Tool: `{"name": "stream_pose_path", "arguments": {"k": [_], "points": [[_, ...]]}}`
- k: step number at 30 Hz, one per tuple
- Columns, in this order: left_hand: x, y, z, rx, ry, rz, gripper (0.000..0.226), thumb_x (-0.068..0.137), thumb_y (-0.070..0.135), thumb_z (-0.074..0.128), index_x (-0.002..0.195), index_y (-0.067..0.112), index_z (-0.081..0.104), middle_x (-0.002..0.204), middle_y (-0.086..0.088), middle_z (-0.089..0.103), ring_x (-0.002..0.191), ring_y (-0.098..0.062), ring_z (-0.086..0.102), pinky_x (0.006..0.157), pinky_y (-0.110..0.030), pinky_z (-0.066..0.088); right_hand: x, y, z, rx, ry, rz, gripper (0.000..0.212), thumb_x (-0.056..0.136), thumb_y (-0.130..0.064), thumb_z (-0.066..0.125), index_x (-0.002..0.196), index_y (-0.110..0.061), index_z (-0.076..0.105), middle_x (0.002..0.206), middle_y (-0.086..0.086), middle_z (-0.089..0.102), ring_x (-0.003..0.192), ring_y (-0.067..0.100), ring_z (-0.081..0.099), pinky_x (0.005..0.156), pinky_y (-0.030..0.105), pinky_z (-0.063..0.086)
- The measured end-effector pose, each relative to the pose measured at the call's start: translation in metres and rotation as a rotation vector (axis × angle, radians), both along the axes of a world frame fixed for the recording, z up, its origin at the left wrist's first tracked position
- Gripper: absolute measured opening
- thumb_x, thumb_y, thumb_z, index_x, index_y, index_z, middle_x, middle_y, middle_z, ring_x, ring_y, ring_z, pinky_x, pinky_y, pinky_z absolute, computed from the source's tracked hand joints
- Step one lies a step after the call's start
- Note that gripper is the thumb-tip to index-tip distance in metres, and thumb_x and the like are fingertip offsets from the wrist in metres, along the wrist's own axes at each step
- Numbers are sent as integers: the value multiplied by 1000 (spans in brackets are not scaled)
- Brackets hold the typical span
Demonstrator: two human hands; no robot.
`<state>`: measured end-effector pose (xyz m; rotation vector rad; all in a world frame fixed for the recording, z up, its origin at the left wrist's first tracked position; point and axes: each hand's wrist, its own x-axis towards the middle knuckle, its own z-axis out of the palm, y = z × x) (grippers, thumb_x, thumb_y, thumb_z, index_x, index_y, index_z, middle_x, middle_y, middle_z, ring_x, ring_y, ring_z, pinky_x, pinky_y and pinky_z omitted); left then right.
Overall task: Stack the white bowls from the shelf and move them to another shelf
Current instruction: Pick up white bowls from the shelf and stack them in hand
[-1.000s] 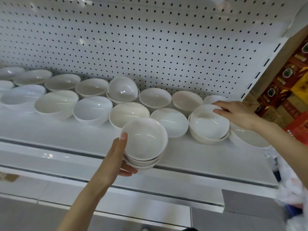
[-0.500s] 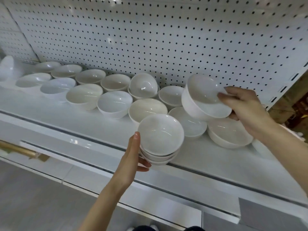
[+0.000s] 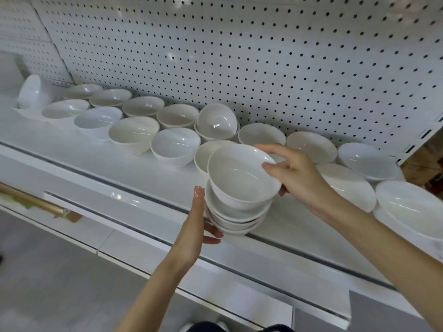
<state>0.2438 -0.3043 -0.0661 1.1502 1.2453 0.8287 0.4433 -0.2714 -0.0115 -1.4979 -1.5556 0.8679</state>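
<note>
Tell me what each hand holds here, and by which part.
The right hand pinches the top bowl by its rim. The left hand holds the stack of bowls at its left side, fingers underneath.

A white pegboard (image 3: 263, 56) with regular rows of small dark holes stands upright along the back edge of the shelf (image 3: 119, 168). A slotted white upright (image 3: 417, 140) closes the pegboard's right end. Brown cartons (image 3: 429, 164) show beyond it, blurred. A gold-coloured rail (image 3: 36, 202) runs below the shelf's front edge, at the left. Grey floor (image 3: 36, 271) lies beneath.
</note>
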Motion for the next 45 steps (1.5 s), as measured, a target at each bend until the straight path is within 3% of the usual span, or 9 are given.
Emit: {"name": "stream_pose_path", "arguments": {"k": [4,9,11,14,22,29,33,38,45], "points": [[1,10,-8,0,-12,-22,81,71,71,10,132,32,47,100,-17,64,76,-22,63,80,-42,59,0,1,-2,-3,-28,1,36,93,-12,55,109,-44,61,41,-9,42,39,6,40,53,25,38],[6,33,-7,-172,-20,81,85,72,83,5,121,31,51,81,-1,59,61,-15,63,52,-22,53,-3,3,-5,0,-54,19,38,93,-12,55,102,-49,60,43,-8,39,40,8,38,53,27,38],[-1,34,-6,-105,15,41,106,42,96,21,118,29,53,82,1,63,55,-11,68,54,-27,54,-3,2,-7,-6,-56,31,37,93,-11,54,104,-46,61,41,-8,36,40,8,37,52,25,37],[-7,26,0,-77,84,-148,107,53,86,13,139,32,44,103,0,66,68,-16,73,66,-32,57,-3,3,-8,-13,-63,35,35,94,-10,54,111,-40,61,37,-9,35,39,7,35,48,18,36],[-11,29,6,-80,149,-242,108,56,85,8,145,33,37,130,-8,58,77,-21,74,80,-38,58,-2,5,-11,-42,-43,18,37,94,-9,54,122,-31,62,36,-11,33,37,6,32,44,13,32],[-13,34,10,-87,130,-257,98,54,90,10,132,43,45,122,-5,63,78,-21,74,81,-41,58,3,4,-4,-58,-100,70,32,90,-21,64,119,-36,62,33,-17,43,37,0,43,53,8,32],[-14,33,12,-82,147,-286,108,52,98,9,141,42,37,122,-5,62,80,-20,74,80,-38,58,11,29,13,-2,-190,96,31,90,-34,63,120,-32,61,43,-32,51,39,-2,46,47,9,34],[-15,27,17,-91,166,-304,109,54,94,10,146,40,32,127,-4,60,83,-19,73,85,-37,58,18,101,11,89,-390,104,38,90,-41,60,127,-33,55,93,8,71,76,21,63,82,39,54],[-16,24,16,-72,176,-293,106,52,92,9,145,44,28,131,1,57,84,-15,73,89,-38,56,2,199,-9,62,-713,71,57,93,-52,48,142,-22,37,114,12,65,106,31,60,89,38,45]]}}
